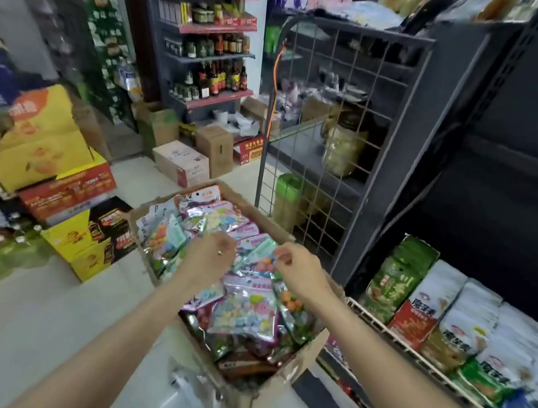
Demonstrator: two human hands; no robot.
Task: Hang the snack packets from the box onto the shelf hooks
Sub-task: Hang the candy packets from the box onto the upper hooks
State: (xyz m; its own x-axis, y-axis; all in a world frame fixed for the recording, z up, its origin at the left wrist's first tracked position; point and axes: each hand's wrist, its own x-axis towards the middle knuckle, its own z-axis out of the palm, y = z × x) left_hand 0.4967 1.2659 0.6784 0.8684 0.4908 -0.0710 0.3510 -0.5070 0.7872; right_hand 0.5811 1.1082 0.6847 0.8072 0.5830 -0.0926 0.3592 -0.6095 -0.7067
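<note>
An open cardboard box (291,376) stands on the floor in front of me, filled with several colourful snack packets (245,311). Both my hands reach down into it. My left hand (210,252) hovers over the packets at the box's middle, fingers curled downward, a ring on one finger. My right hand (296,266) is just to its right, fingertips pinched at the top edge of a packet with orange pieces (261,261). Whether either hand has a firm hold is blurred. A wire grid panel (338,116) stands upright behind the box.
A dark shelf unit (513,176) rises on the right, its low shelf holding rows of green, red and white bags (452,319). Stacked yellow and red cartons (57,174) sit to the left. Bottles fill a far shelf (210,67). Cardboard boxes (183,160) lie on the floor beyond.
</note>
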